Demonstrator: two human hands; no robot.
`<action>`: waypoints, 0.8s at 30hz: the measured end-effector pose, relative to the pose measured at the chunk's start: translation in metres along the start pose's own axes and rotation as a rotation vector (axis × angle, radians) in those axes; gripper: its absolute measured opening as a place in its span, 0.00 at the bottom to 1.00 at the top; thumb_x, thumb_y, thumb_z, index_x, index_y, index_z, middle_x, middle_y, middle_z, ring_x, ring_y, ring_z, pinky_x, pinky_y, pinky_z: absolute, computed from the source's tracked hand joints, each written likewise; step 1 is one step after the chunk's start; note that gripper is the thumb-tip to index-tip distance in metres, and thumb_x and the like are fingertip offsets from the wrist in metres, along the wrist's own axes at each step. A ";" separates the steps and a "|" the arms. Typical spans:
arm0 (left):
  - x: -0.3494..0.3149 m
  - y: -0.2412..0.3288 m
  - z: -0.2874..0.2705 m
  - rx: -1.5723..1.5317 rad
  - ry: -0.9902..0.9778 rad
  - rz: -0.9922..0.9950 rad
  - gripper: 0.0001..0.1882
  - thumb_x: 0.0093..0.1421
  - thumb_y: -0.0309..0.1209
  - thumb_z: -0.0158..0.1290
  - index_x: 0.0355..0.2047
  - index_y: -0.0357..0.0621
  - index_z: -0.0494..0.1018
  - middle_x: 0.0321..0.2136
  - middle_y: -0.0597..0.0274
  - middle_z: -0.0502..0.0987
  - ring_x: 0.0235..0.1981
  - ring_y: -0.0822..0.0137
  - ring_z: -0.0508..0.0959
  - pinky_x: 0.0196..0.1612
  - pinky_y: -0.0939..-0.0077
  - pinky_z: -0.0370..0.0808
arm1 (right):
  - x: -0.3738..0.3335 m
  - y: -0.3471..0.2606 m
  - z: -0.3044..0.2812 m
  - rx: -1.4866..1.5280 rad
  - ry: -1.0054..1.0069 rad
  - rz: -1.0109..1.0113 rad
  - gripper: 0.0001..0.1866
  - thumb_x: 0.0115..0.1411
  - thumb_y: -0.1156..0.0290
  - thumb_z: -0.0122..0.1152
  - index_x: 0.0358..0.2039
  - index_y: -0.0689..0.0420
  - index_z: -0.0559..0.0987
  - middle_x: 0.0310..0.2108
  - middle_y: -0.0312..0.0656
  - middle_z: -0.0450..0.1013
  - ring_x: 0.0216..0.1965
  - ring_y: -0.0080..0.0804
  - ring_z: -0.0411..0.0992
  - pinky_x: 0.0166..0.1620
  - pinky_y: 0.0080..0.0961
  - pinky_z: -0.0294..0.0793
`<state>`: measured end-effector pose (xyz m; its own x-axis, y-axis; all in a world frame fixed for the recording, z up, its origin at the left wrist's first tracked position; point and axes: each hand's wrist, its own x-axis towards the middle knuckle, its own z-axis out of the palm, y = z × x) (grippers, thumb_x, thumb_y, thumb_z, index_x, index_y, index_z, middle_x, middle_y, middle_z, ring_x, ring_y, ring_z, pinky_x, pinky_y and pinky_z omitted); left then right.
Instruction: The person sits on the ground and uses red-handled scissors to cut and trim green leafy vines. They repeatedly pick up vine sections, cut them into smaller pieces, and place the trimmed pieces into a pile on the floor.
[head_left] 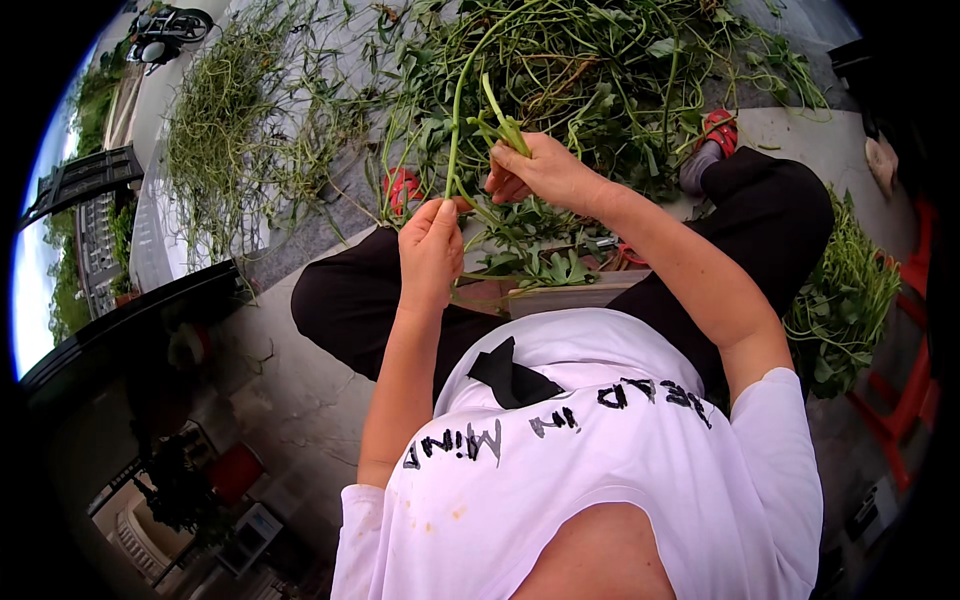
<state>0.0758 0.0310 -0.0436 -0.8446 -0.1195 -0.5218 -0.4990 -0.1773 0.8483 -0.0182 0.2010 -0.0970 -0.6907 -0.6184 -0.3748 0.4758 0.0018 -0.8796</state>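
My left hand (432, 250) pinches a long green vine stem (456, 130) between thumb and fingers; the stem rises and curves over toward the far pile. Slightly farther off and to the right, my right hand (555, 172) is closed around a few short, thick green stems (510, 135). Its fingertips come close to the vine at my left hand. Beyond both hands lies a big heap of leafy green vines (600, 75). Between my legs stands a light-coloured box (570, 297), with leaves (555, 268) at its far edge. Beside them is a red-handled object, partly hidden.
Thin vine stems (225, 130) lie spread on the ground at the far left. A bundle of leafy stems (840, 310) rests by my right knee, near a red plastic frame (900, 420). A motorbike (170, 30) stands at the far left. My red shoes (720, 130) border the heap.
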 end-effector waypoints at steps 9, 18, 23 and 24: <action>0.011 0.000 0.008 -0.021 -0.043 -0.074 0.14 0.68 0.36 0.41 0.38 0.38 0.71 0.10 0.76 0.54 0.08 0.84 0.50 0.09 0.86 0.47 | 0.010 -0.004 -0.028 -1.189 0.412 -0.240 0.06 0.57 0.72 0.52 0.34 0.58 0.67 0.27 0.48 0.73 0.31 0.51 0.73 0.32 0.43 0.71; 0.032 0.024 0.000 -0.330 -0.014 -0.103 0.13 0.68 0.34 0.40 0.39 0.38 0.69 0.11 0.75 0.54 0.08 0.82 0.49 0.11 0.85 0.47 | 0.001 -0.004 -0.006 -0.316 -0.156 -0.210 0.18 0.56 0.57 0.64 0.35 0.60 0.72 0.29 0.36 0.71 0.30 0.23 0.67 0.37 0.25 0.68; 0.054 0.024 -0.004 -0.295 0.031 0.064 0.20 0.69 0.41 0.38 0.48 0.36 0.67 0.21 0.69 0.69 0.23 0.75 0.68 0.27 0.81 0.66 | 0.002 0.005 0.020 -0.256 -0.286 -0.043 0.15 0.58 0.60 0.61 0.29 0.60 0.73 0.23 0.32 0.69 0.26 0.20 0.65 0.32 0.22 0.67; 0.055 0.020 -0.002 -0.214 0.086 0.096 0.21 0.69 0.42 0.37 0.48 0.36 0.67 0.24 0.67 0.71 0.25 0.74 0.69 0.30 0.80 0.67 | -0.003 -0.006 0.019 -0.156 -0.205 -0.063 0.16 0.59 0.59 0.60 0.28 0.60 0.73 0.20 0.31 0.67 0.24 0.20 0.63 0.30 0.22 0.66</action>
<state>0.0199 0.0192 -0.0558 -0.8623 -0.2266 -0.4529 -0.3567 -0.3631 0.8608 -0.0083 0.1882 -0.0851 -0.5840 -0.7672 -0.2652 0.3351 0.0696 -0.9396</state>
